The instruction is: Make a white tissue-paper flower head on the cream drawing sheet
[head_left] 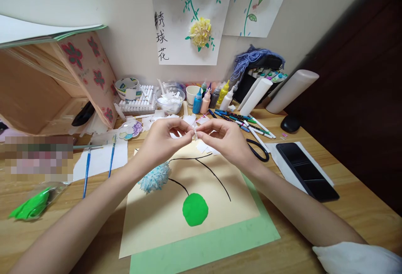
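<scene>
My left hand [168,138] and my right hand [221,138] meet fingertip to fingertip above the far edge of a cream sheet [150,228]. Both pinch a small piece of white paper [195,134], mostly covered by the fingers. On the sheet below, a flat green clay disc [195,209] sits at the end of a black drawn line. A fluffy blue-white paper flower ball [155,177] lies left of it, partly behind my left forearm. More white paper scraps [207,148] lie just beneath and behind my hands.
A bowl of paper strips [170,101], paint bottles [205,101] and scattered markers [251,125] line the back. Paintbrushes [112,154] and a bagged green clay lump [33,205] lie left. On the right are a phone [306,171] and a black mouse [290,124]. Green paper [204,247] lies under the sheet.
</scene>
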Available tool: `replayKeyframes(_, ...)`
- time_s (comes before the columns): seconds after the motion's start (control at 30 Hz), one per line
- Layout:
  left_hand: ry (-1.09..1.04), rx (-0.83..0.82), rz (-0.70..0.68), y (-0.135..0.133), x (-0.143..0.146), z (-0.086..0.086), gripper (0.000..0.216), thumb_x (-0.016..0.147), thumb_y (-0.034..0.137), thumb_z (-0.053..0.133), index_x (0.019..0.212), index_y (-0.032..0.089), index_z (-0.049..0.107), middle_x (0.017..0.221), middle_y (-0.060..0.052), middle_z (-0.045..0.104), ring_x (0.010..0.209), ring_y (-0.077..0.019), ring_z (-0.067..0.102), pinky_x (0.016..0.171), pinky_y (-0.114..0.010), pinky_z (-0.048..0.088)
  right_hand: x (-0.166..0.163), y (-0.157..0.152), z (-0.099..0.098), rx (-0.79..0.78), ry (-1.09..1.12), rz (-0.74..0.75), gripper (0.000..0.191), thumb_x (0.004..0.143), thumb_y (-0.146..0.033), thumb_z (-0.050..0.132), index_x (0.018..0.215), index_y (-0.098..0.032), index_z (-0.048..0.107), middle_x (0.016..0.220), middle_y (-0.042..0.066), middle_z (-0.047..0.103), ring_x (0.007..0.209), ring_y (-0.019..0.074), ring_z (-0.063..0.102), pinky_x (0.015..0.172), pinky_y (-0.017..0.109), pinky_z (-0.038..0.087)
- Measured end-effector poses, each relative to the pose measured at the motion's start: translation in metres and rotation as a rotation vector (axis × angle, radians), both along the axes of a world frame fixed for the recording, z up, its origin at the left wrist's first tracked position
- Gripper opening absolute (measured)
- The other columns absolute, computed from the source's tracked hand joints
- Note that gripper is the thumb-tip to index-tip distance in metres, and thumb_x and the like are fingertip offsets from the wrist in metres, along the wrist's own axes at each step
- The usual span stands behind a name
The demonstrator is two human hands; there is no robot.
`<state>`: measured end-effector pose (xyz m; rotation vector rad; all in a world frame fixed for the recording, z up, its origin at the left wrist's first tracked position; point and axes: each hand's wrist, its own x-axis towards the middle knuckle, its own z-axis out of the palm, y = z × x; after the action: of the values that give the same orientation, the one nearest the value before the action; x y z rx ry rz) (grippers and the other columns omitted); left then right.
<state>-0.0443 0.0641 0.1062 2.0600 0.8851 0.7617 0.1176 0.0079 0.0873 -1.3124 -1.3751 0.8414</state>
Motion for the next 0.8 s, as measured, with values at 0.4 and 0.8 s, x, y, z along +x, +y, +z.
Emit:
replayKeyframes(0.4, 0.017, 0.12, -0.013, -0.0054, -0.0011, -0.0046, 0.011, 0.076, 0.025, 0.059, 0.074, 0.016, 0.067, 0.073, -0.001, 0.067, 0.068, -0.0125, 0.057, 0.062, -0.024, 0.044, 0.0006, -0.0022, 0.004, -0.044, -0.041, -0.023, 0.014, 0.072, -0.029, 0.067, 0.069, -0.015, 0.068, 0.071, 0.003, 0.069, 0.064, 0.0141, 0.061, 0.059, 0.026, 0.047)
replayKeyframes(0.8, 0.063, 0.134, 0.083, -0.0018, -0.0022, 0.0008, 0.007, 0.071, 0.021, 0.058, 0.067, 0.016, 0.062, 0.068, 0.0, 0.065, 0.066, -0.0123, 0.055, 0.062, -0.024, 0.044, 0.009, 0.0068, -0.0007, -0.02, -0.014, -0.122, 0.009, 0.069, -0.024, 0.062, 0.067, -0.017, 0.057, 0.069, 0.001, 0.061, 0.063, 0.0125, 0.055, 0.059, 0.025, 0.042)
